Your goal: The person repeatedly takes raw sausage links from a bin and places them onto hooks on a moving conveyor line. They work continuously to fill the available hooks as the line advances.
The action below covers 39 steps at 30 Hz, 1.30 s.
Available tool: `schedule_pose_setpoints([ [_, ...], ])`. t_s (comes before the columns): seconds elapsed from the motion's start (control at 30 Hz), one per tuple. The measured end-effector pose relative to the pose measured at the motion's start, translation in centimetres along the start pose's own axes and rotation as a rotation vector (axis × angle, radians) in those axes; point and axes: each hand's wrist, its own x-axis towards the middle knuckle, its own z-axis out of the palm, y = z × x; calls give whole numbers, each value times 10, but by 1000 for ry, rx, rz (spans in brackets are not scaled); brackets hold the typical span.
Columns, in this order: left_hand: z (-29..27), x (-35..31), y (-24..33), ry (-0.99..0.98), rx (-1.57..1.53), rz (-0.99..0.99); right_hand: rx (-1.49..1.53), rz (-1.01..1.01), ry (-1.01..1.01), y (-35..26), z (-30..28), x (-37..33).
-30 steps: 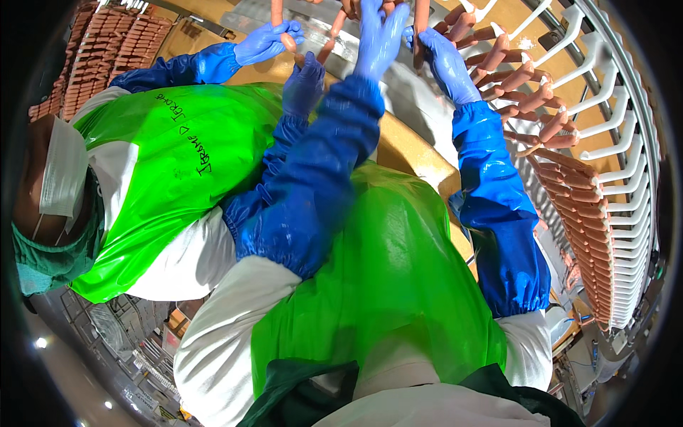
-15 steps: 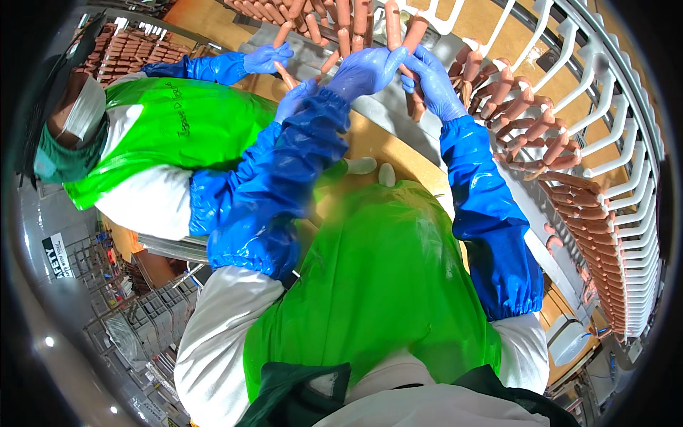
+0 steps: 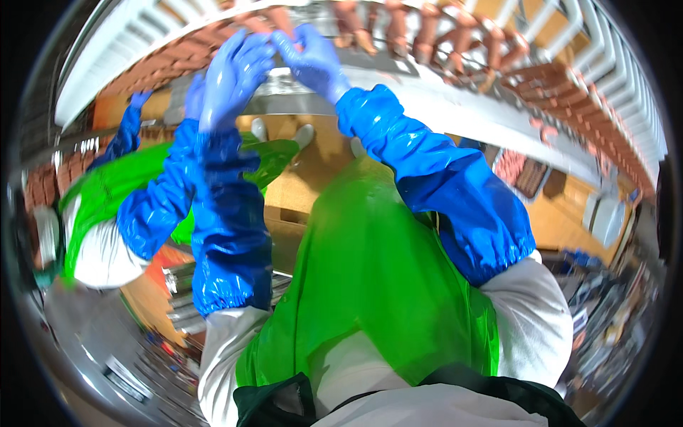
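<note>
My left hand [image 3: 236, 78], in a blue glove, is raised at the upper left with its fingers stretched out and no sausage visible in it. Close to its right, my right hand [image 3: 311, 62] has its thumb and fingers apart, also with nothing visible between them. Just beyond both fingertips hangs a pinkish-brown sausage [image 3: 282, 21], blurred; whether a finger touches it I cannot tell. Linked sausages [image 3: 427, 32] hang in loops to the right of my right hand. White prongs [image 3: 569, 32] of a curved rack stand along the far side.
A co-worker in a green apron [image 3: 135, 174] stands close on my left, one gloved hand [image 3: 194, 96] beside my left hand. A pale metal ledge [image 3: 455, 99] runs below the sausages. At the right are a tray of sausages [image 3: 523, 171] and a whitish container [image 3: 605, 217].
My view has swung, and the rack now spans the top. My hands have come off the sausages they were gripping and opened. The co-worker appears farther left and lower.
</note>
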Motion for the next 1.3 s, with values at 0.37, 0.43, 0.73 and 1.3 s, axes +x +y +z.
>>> schedule_pose_setpoints([
  [0.37, -24, -18, -187, 434, 618, -394, -399, 266, 333, 299, -293, -70],
  [0.43, -10, -14, -195, 426, 743, -456, -565, 491, 380, 365, -319, -53],
  [0.73, 46, 18, -235, 391, 1020, -425, -808, 497, 173, 351, -249, -35],
  [1.3, 79, 62, -273, -1, 1270, -324, -954, 258, -285, 364, -199, -21],
])
